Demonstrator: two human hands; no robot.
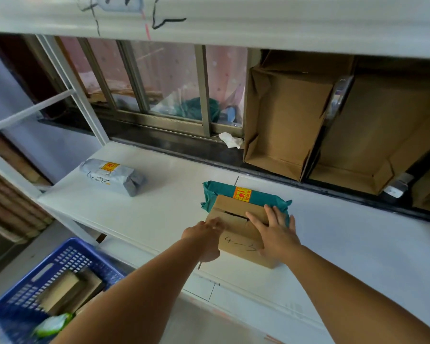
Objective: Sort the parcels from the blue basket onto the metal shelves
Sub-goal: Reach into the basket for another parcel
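A small brown cardboard box (236,228) marked "4-3" sits on the white metal shelf (159,214), against a green-wrapped parcel (236,191) behind it. My left hand (206,238) touches the box's left side. My right hand (274,230) lies flat on its top right with fingers straight. A grey bagged parcel (112,176) lies further left on the same shelf. The blue basket (47,281) stands at lower left with brown boxes (70,291) and a white-green packet (52,325) inside.
Two large open cardboard boxes (283,120) lean on the dark window sill at the right back. A crumpled white tissue (230,139) lies on the sill. An upper shelf edge (233,23) with handwriting overhangs. White shelf posts (85,103) stand at the left.
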